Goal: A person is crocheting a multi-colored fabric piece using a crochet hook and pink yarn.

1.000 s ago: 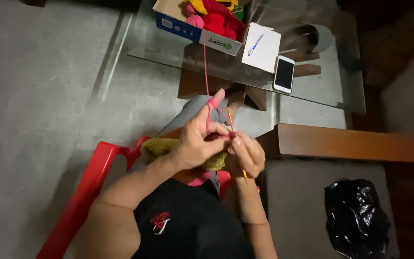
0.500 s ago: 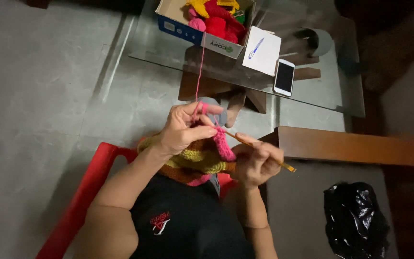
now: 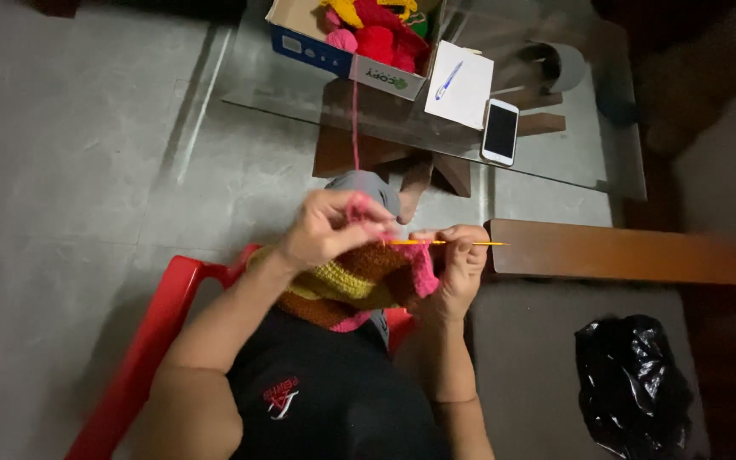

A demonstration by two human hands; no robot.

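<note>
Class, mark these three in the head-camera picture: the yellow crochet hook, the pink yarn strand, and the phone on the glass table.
crochet hook (image 3: 470, 244), head view, on the bare shaft right of the fingers.
pink yarn strand (image 3: 355, 128), head view, mid-length below the box.
phone (image 3: 500, 131), head view, middle of its dark screen.

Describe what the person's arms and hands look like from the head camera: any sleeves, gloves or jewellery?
Both arms are bare from shoulder to wrist; no sleeves show. The left hand and right hand wear no gloves, and no rings, watch or bracelets can be made out. The black sleeveless top carries a small red emblem on the chest.
</note>
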